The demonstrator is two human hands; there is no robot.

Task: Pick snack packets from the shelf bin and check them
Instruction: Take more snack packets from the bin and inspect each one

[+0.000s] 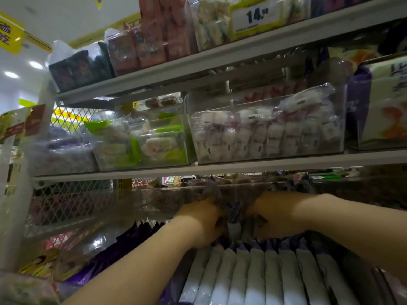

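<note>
shop shelving fills the view, stacked with clear bins under a yellow price tag (255, 17). as landmark the row of snack packets (253, 276) is taken: white packets with purple tops, stood on edge in the shelf bin (94, 243) on the lowest level seen. straight above that row a bin of pale round sweets (264, 133) is set, and up and to its left a bin of green-wrapped packs (143, 146).

at the far end of the row both hands are sunk among the packet tops. the left hand (204, 223) is closed round a crumpled purple packet (212, 190), whose top stands up above the knuckles. the right hand (275, 214) lies just beside it with fingers curled down into the row; whether a packet is actually pinched there cannot be told through the blur.

for this step to go well, one packet should be separated at its top seam and drawn straight up, so that its neighbours are not dragged out. the rest of the row is best steadied with the other hand. once lifted clear, the packet should be turned flat toward the light so that print and seal can be read.
</note>
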